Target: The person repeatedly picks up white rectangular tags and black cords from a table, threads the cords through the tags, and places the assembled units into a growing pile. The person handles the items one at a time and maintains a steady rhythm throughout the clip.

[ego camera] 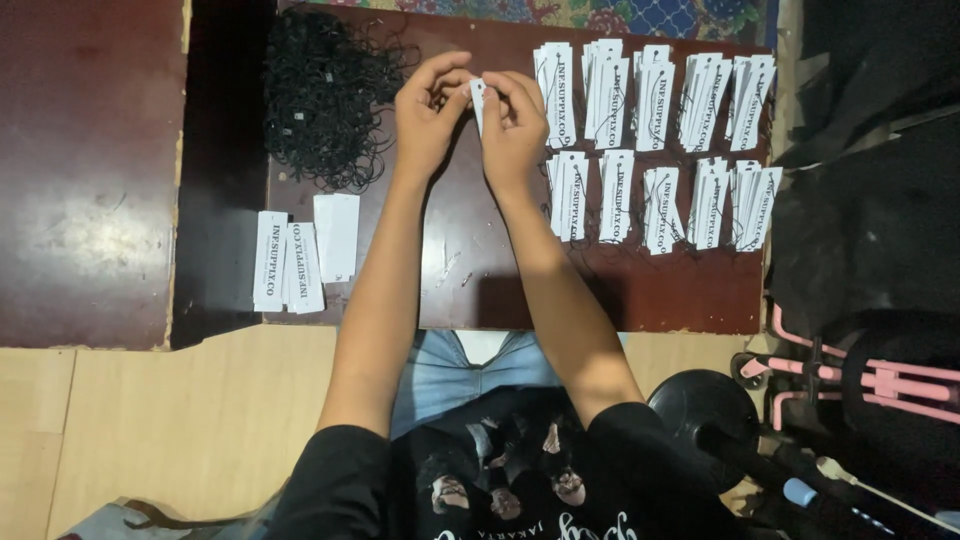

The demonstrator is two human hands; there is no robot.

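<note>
1. Head view: both hands meet above the far middle of the dark brown surface (470,280), raised a little over it.
2. The left hand (428,112) pinches the left edge of a small white tag (478,100) with thumb and fingertips; its grip is clenched on the tag.
3. The right hand (514,125) has its fingers curled about the same tag from the right, so this grip too is closed on the tag.
4. The tag stands nearly upright between the two hands, only a narrow strip of it showing.
5. Whether a string passes through the tag cannot be told.
6. Just left of the left hand lies a tangled heap of black strings (322,95), near the far left corner of the surface.
7. Right of the hands, finished tags (655,145) with thin black strings lie in bundles in two rows, one row behind the other, reaching to the right edge.
8. At the near left, well apart from the hands, a few loose tags (300,255) lie flat, partly overlapping, over the edge of the surface.
9. Below the surface show blue jeans (455,365) and a black shirt (500,480).
</note>
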